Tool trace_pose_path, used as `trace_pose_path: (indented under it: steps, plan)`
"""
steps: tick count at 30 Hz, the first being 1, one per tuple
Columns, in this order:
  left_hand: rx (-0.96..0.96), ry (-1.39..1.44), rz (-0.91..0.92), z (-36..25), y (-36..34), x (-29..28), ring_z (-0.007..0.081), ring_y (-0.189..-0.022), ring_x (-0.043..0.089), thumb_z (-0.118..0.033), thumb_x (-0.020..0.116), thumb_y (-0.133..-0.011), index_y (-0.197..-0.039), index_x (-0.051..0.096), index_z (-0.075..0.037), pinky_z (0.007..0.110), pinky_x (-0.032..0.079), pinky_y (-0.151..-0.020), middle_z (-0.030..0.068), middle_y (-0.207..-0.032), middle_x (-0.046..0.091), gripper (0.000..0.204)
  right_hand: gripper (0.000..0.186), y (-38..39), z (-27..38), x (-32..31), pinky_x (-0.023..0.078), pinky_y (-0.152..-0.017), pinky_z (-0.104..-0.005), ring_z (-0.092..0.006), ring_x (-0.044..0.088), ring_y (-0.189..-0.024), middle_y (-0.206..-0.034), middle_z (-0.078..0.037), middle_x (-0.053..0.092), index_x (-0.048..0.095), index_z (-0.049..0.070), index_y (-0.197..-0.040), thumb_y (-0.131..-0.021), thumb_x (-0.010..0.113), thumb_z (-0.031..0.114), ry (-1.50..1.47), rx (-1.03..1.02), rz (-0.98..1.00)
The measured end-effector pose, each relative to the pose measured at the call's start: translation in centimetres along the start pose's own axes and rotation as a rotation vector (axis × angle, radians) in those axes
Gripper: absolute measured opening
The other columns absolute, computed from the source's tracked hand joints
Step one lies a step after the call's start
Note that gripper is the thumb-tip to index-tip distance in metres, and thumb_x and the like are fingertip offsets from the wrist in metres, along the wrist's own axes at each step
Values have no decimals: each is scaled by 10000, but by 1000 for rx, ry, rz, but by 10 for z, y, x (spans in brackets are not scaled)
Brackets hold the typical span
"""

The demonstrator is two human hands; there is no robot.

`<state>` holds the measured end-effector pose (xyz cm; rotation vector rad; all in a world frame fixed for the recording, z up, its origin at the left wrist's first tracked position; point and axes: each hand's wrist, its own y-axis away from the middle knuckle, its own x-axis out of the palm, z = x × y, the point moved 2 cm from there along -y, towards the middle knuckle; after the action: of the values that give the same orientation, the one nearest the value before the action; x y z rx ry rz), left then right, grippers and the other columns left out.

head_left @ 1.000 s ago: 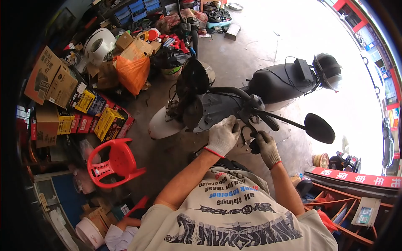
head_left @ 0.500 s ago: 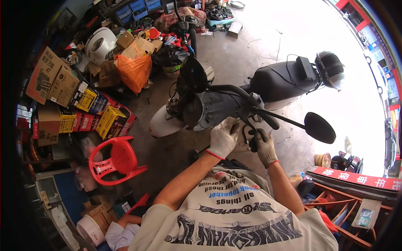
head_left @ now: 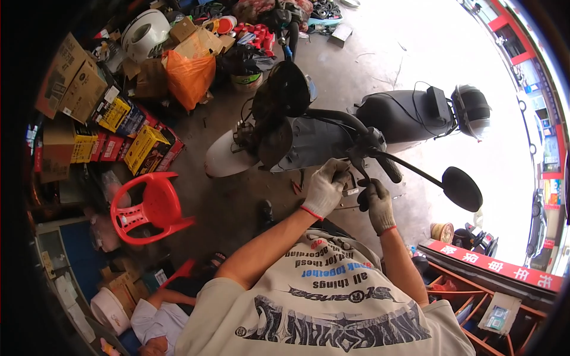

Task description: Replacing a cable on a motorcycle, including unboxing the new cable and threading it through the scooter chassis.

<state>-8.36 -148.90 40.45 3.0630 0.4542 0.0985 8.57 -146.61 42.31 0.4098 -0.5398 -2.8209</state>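
A scooter with a grey front panel stands before me, its handlebar turned across its body. My left hand, in a white knit glove with a red cuff, is closed beside the handlebar's near end. What its pinched fingers hold is too small to tell. My right hand, gloved alike with dark fingertips, closes around the lower end of a dark curved lever under the handlebar. Round black mirrors rise from the bar, and a black grip lies just above my right hand.
A red plastic chair is at left, near boxes and an orange bag. Another person in a light shirt sits at lower left. A silver-black helmet hangs at the scooter's rear. A rusty metal rack stands at right.
My left hand has shifted slightly right and its fingers have curled toward the lever. My right hand keeps its hold. The view has moved a little, showing more of the seated person.
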Motion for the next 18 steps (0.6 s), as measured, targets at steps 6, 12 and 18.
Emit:
trace_pose_path:
  steps: [6,12,18]
  plan:
    - [99,50,-44,0,-9,-10,222,-709,662,-22,644,-855,-954,612,-12,331,524,-658,127,-843,667,105,335,0,1,3,394,-502,-229,-80,477,-526,-632,-7,535,614,-5,-1088,-1052,415,262,17,-67,32]
    - [4,-306,253,-25,-27,-47,310,-840,689,-118,657,-868,-1000,679,-27,353,534,-771,161,-916,701,162,377,1,1,-4,363,-486,-224,-67,441,-514,-604,15,487,621,-14,-1075,-1038,449,320,53,-93,-8]
    - [286,-529,310,-41,-49,-63,347,-874,663,-98,642,-839,-959,685,-41,396,532,-763,167,-913,682,140,350,5,7,-2,355,-481,-225,-64,434,-513,-608,15,489,621,-15,-1080,-1039,448,286,29,-69,-10]
